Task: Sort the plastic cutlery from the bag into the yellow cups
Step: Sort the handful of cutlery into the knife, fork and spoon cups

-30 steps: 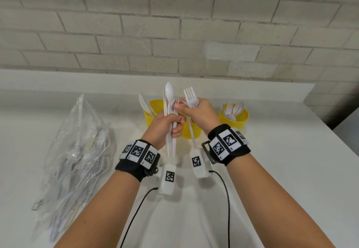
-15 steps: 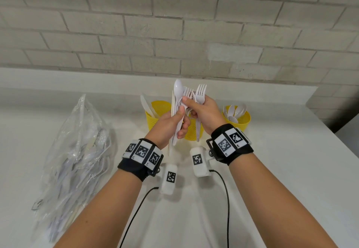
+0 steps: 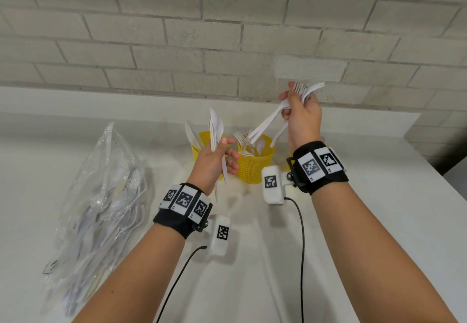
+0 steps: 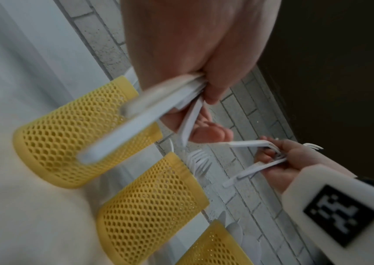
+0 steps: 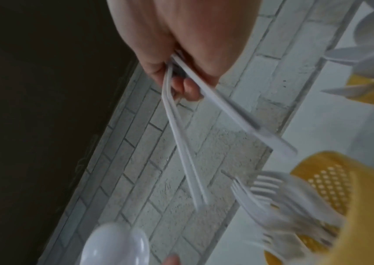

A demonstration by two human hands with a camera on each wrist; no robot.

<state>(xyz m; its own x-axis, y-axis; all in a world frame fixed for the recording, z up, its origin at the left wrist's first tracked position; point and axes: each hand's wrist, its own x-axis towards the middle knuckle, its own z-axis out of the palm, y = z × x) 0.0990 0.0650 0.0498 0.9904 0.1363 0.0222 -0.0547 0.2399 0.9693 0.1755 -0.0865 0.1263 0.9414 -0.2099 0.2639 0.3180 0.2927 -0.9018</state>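
Observation:
My left hand (image 3: 219,156) grips a cutlery bundle (image 3: 215,130) upright, with pointed knife blades on top, just in front of the left yellow mesh cup (image 3: 199,145), which holds knives. My right hand (image 3: 300,113) is raised higher and to the right. It grips several white forks (image 3: 267,123) near their tines, and their handles slant down toward the middle yellow cup (image 3: 255,168), which has forks in it. The left wrist view shows all three cups in a row: left cup (image 4: 79,132), middle cup (image 4: 149,206), third cup (image 4: 215,249).
A clear plastic bag (image 3: 101,196) with more white cutlery lies on the white counter (image 3: 379,221) at the left. A grey brick wall (image 3: 227,32) and a low ledge close off the back. Cables trail from both wrist cameras toward me.
The hands were together on one bundle and have come apart. My right hand has risen up and to the right with the forks. My left hand has dropped slightly left with the rest.

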